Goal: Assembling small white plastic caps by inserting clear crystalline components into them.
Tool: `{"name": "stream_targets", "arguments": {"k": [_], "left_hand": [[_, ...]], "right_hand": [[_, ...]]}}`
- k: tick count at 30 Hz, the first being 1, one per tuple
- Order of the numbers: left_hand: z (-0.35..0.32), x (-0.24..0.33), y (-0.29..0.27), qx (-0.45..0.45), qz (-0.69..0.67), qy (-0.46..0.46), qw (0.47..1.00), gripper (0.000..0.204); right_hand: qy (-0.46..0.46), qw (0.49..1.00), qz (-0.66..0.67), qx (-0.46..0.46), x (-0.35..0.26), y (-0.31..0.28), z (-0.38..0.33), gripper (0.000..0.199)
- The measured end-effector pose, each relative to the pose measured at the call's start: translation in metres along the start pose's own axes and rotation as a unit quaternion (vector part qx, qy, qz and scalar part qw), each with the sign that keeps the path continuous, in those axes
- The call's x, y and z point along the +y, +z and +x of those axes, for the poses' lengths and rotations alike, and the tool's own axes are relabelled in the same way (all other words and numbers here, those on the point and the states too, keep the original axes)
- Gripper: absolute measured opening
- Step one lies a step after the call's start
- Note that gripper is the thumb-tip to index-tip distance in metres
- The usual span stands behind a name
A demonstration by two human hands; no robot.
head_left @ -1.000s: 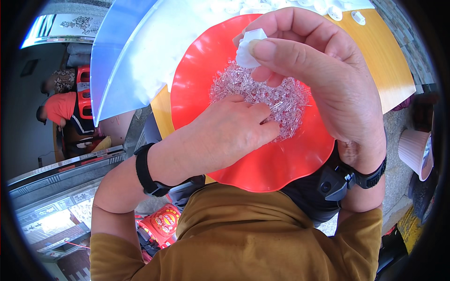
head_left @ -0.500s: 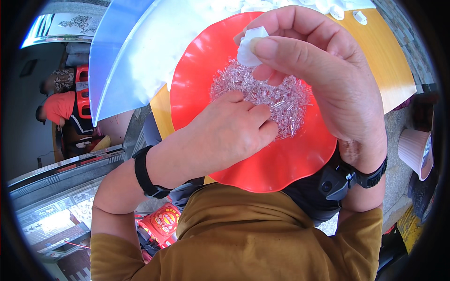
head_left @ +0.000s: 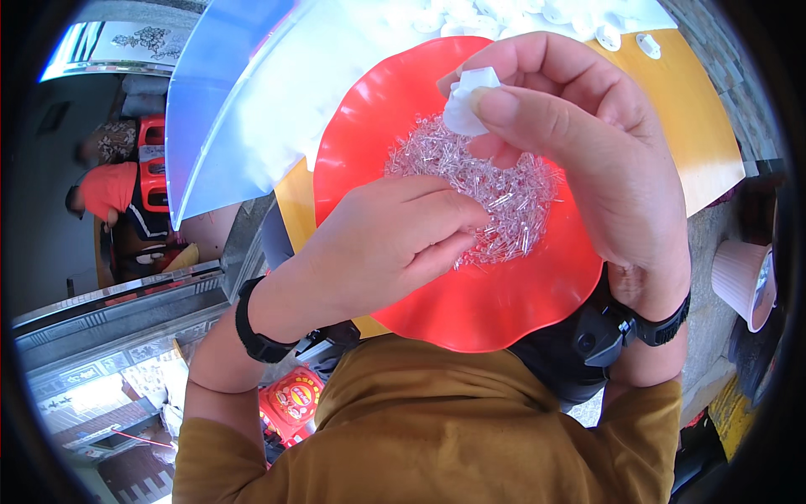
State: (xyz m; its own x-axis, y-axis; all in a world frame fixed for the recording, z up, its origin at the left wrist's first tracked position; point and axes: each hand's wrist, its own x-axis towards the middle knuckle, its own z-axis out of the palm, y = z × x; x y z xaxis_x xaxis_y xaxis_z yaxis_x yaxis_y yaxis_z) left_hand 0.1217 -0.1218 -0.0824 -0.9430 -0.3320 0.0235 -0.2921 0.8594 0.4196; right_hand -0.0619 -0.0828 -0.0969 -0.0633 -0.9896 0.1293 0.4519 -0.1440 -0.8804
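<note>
A translucent blue-white plastic sheet (head_left: 252, 92) fills the upper left of the frame, spread over the yellow-orange worktop (head_left: 688, 126), with small white pieces (head_left: 609, 35) scattered along the top edge. At the far left a person in an orange top (head_left: 109, 189) sits by red stools (head_left: 151, 134). A pink ribbed bucket (head_left: 743, 277) stands at the right edge, and a red package (head_left: 294, 399) lies lower left of centre.

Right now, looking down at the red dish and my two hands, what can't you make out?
- Left hand fingertips: buried in the pile of clear pins, so any grip is hidden.
- White piece in the right hand: mostly covered by thumb and fingers, shape unclear.
- Red dish near rim: hidden behind both hands.
- Small white parts on the plastic sheet: cut off by the top edge, too small to identify.
</note>
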Motion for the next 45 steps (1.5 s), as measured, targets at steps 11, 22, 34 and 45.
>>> {"name": "stream_targets", "arguments": {"k": [11, 22, 34, 45], "left_hand": [[-0.02, 0.027, -0.032, 0.172, -0.573, -0.239, 0.765, 0.021], [-0.027, 0.023, -0.034, 0.217, -0.647, -0.188, 0.706, 0.016], [-0.028, 0.032, -0.048, 0.277, -0.544, -0.166, 0.775, 0.015], [-0.014, 0.038, -0.046, 0.294, -0.409, -0.08, 0.86, 0.016]], "right_hand": [[0.108, 0.993, 0.038, 0.01, -0.018, 0.017, -0.012, 0.025], [0.113, 0.987, 0.104, -0.047, -0.022, 0.022, -0.013, 0.023], [0.122, 0.983, 0.118, -0.064, -0.023, 0.024, -0.017, 0.025], [0.113, 0.978, 0.148, -0.094, -0.024, 0.023, -0.018, 0.024]]}}
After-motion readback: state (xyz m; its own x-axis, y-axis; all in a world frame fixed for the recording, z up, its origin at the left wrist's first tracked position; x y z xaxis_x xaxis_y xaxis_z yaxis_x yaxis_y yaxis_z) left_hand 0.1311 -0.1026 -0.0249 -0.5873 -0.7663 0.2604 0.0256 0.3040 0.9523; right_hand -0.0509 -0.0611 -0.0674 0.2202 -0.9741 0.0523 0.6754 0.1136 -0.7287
